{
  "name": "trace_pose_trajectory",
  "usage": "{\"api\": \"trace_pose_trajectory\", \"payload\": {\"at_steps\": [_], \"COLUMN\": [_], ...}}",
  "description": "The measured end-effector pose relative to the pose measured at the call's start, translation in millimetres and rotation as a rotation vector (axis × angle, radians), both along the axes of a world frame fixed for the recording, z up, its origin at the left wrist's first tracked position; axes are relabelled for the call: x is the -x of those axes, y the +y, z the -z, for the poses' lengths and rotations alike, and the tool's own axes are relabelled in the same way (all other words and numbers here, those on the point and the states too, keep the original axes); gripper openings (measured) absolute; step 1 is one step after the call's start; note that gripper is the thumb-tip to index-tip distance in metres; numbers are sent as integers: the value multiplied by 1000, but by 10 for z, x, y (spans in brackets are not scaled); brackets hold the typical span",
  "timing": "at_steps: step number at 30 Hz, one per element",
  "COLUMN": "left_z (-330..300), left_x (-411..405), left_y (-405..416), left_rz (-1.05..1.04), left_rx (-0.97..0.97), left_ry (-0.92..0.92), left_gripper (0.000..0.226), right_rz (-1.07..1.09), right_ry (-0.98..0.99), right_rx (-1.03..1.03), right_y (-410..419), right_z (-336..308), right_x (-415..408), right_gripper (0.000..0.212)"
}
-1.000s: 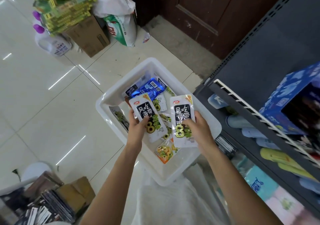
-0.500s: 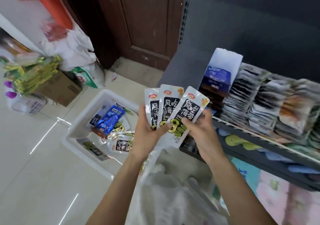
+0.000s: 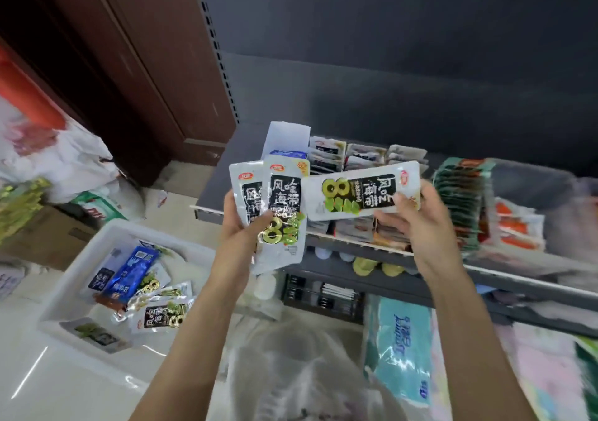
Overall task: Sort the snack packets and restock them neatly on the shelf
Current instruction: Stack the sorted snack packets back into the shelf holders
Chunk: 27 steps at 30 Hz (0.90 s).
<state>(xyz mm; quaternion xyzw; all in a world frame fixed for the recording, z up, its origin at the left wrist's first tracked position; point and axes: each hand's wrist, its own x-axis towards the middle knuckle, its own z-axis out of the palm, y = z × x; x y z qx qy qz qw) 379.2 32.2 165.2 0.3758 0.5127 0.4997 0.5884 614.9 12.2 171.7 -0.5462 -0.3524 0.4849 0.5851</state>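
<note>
1. The left hand pinches two white kelp snack packets upright by their lower halves, thumb across the front, one overlapping the other.
2. The right hand grips a third kelp packet by one short end, turned sideways and held just in front of the rows of packets already standing on the shelf.
3. More snack packets, among them a blue packet, lie loose in the white bin on the floor, near and to the left.
4. These packets look light, thin and glossy, so I'd judge them floppy and a bit slippery; a pinch at the flat sealed edge, or across the full width, should hold better than one over the bulging middle.
5. The black label panel on each packet carries large Chinese characters, 风吃海带, with a small red oval logo at the top and green kelp rings pictured below. The smaller print is too blurred to read.
6. A teal pack under the shelf has blue script I cannot make out.
</note>
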Motion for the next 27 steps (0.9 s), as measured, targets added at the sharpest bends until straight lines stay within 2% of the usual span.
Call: {"api": "trace_pose_trajectory", "payload": {"at_steps": [2,4,6,9,13,16,22,25,27], "left_z": [-8,1,16,30,22,4,24,42,55], "left_x": [-14,-32,-62,-97,-107,-74,-28,-36,-48], "left_y": [85,170,267,446,725,921,1172,1252,1297], "left_rz": [-9,-7,-10,-10,-11,-31,-44,-31,-12], "left_rx": [-17,-39,-50,-68,-66,-54,-13,-3,-6], "left_ry": [68,121,132,121,88,78,52,43,33], "left_gripper": [49,55,57,56,55,56,57,57,57], "right_rz": [153,247,278,246,129,55,-82,-325,-475], "right_ry": [39,-24,-192,-557,-965,-1192,-1421,-1612,-1626], "right_rx": [-87,-180,-235,-219,-230,-224,-136,-69,22], "right_y": [86,239,466,928,1466,1697,1953,2029,2057], "right_z": [-88,-175,-225,-199,-133,-138,-77,24,91], "right_x": [-151,-231,-256,-248,-191,-123,33,76,108], "right_gripper": [21,19,16,15,15,15,21,31,38]}}
